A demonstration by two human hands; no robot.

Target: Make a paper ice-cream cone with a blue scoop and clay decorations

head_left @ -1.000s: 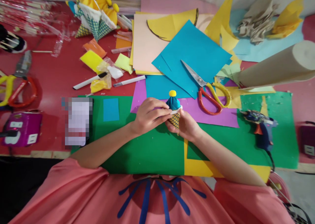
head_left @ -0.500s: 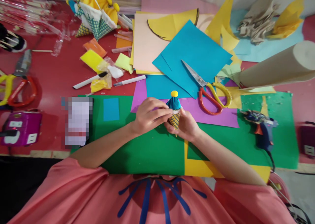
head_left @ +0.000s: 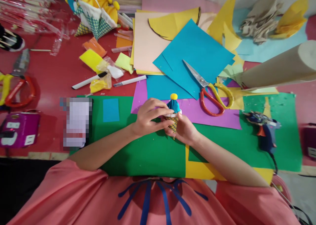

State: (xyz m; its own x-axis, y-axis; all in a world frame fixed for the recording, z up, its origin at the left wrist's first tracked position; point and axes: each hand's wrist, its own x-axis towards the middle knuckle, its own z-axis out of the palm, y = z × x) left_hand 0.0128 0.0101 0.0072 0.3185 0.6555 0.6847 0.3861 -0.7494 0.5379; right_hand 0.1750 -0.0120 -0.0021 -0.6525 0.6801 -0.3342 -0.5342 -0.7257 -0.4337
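A small craft ice cream cone point(head_left: 174, 106) stands nearly upright between my hands, above the green sheet. It has a blue top, a yellow ball at its tip, a white band and a yellow cone with dark criss-cross lines. My right hand point(head_left: 185, 128) wraps round the cone from the right, thumb near the white band. From the left, my left hand point(head_left: 151, 117) has its fingertips pressed against the band and the upper cone. Its fingers hide part of the band.
The green sheet point(head_left: 138, 155) lies under my hands. Scissors point(head_left: 203, 83) rest on blue and purple paper ahead. A glue gun point(head_left: 266, 131) is at right, a phone point(head_left: 77, 121) at left. Beyond are markers point(head_left: 130, 80), clay packets point(head_left: 92, 61), finished cones point(head_left: 98, 17) and a paper roll point(head_left: 278, 67).
The craft cone has shifted slightly left and turned a little in my hands. My left fingers have spread somewhat, reaching lower along the cone.
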